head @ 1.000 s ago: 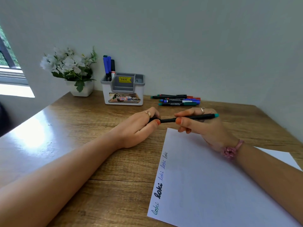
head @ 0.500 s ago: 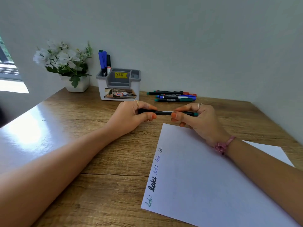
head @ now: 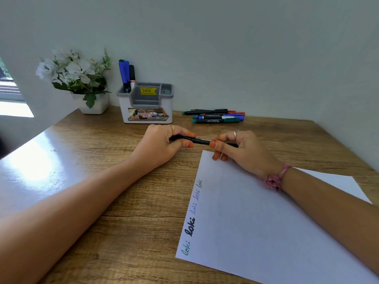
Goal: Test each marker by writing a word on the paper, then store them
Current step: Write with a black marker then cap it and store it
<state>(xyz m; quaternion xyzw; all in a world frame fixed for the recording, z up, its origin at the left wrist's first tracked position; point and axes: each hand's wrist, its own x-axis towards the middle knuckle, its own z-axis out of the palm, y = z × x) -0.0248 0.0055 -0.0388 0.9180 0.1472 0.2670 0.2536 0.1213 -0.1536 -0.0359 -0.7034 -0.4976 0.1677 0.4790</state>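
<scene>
Both hands meet over the far middle of the table (head: 86,181), each closed around one end of the same black marker (head: 202,141), which lies level between them, above the wood just past the paper's far corner. The left hand (head: 162,144) comes in from the lower left with the forearm stretched across the table; its fingers curl over the marker's left end and the thumb presses from below. The right hand (head: 240,148) reaches in from the right, wrist over the paper (head: 256,222), pinching the marker's right part between thumb and forefinger, the other fingers tucked under. A pink band (head: 274,178) sits on the right wrist.

The paper lies on the near right of the table, with the word "loki" written several times along its left edge. Behind the hands, near the wall, a grey and white organizer (head: 146,103) holds blue and black markers (head: 127,76) upright in its left compartment. To its right a loose group of markers (head: 217,115) lies flat on the table. A white pot of white flowers (head: 82,78) stands left of the organizer.
</scene>
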